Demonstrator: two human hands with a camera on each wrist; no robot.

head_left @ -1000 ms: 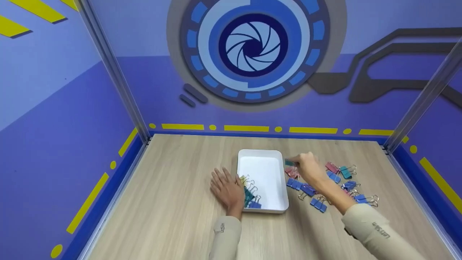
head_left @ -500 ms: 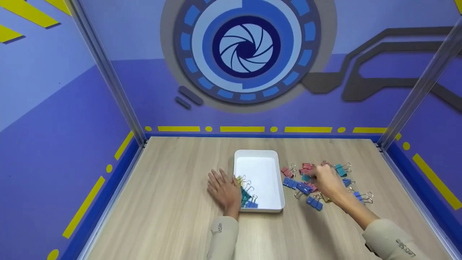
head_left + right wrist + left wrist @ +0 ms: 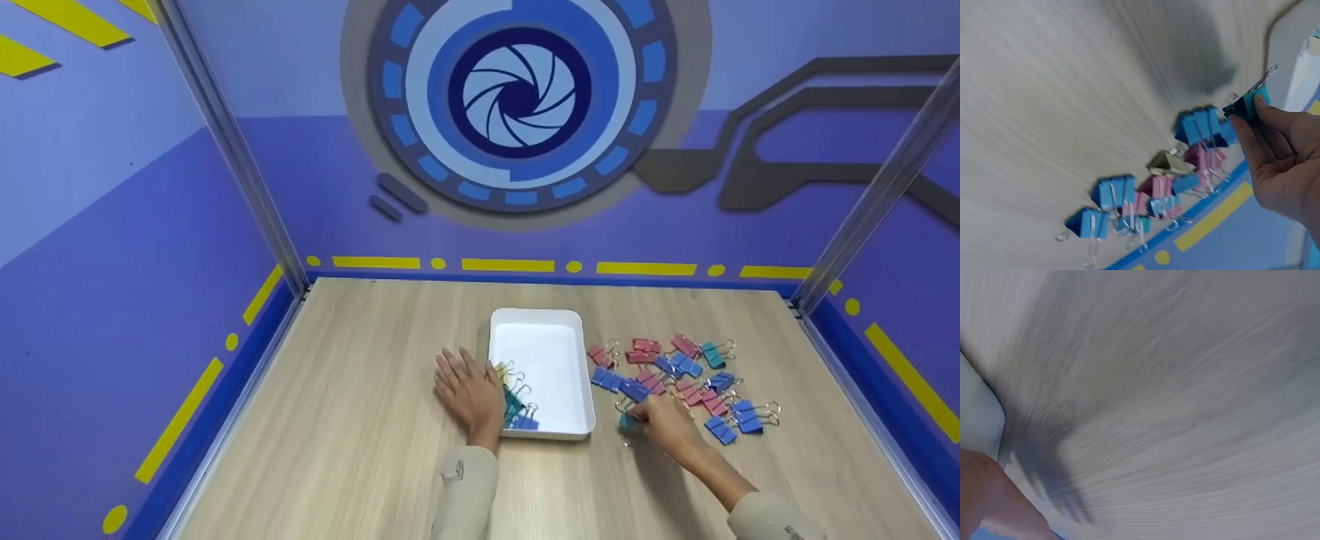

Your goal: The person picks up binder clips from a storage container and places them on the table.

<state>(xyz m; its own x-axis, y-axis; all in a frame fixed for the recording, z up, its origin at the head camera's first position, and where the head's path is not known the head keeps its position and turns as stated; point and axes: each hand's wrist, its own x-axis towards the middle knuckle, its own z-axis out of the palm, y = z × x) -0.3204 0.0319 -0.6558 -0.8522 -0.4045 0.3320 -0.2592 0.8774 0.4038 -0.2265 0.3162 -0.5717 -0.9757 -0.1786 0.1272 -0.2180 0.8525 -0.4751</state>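
My right hand pinches a teal binder clip between thumb and fingertips, just right of the tray's near corner. In the right wrist view, the teal clip has its silver wire handle sticking up from the right hand. My left hand lies with straight, spread fingers along the left side of a white tray, its thumb at the rim. Yellow, teal and blue clips are grouped along the tray's left side. Only part of the left hand shows in the left wrist view.
Right of the tray, blue, red and teal binder clips are scattered over the wooden table. A dull yellow clip lies among them in the right wrist view. Blue walls with metal corner posts enclose the table.
My right hand has carried the teal clip from beside the tray's far right side, over the scattered clips, toward the near side. The left hand keeps its place at the tray.
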